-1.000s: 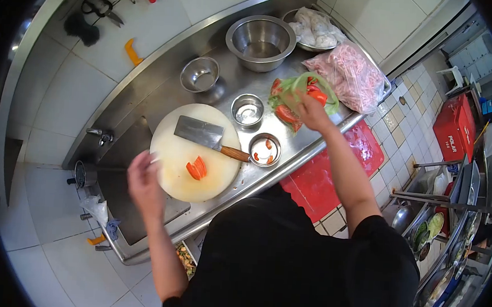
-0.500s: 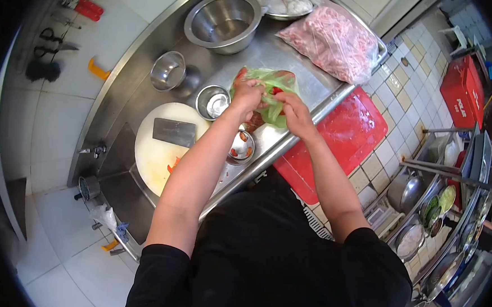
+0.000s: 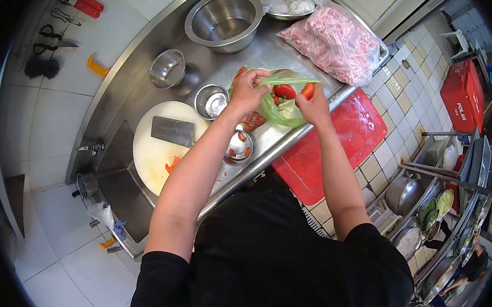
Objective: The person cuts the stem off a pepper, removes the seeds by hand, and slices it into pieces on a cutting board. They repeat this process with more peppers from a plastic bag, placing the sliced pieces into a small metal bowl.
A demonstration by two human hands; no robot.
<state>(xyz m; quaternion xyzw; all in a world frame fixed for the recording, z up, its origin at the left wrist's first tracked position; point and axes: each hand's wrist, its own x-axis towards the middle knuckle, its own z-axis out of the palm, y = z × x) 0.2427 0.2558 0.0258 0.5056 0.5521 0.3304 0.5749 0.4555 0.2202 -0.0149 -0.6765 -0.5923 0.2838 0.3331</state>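
Note:
A thin green plastic bag lies on the steel counter with its mouth spread open, and red peppers show inside. My left hand is closed on the bag's rim at its left side. At the right side of the mouth, my right hand grips an orange-red pepper; part of it is hidden by my fingers. Just below the bag sits a small steel bowl with some red pieces. Another small steel bowl stands left of my left hand.
A cleaver and red strips lie on a round white cutting board. Farther back are a large steel bowl, a smaller bowl and a clear bag of pinkish strips. A red board lies beyond the counter's edge.
The bag's mouth has opened wider, showing the peppers within. My right hand has moved right, away from my left hand, and an orange-red pepper now shows in it.

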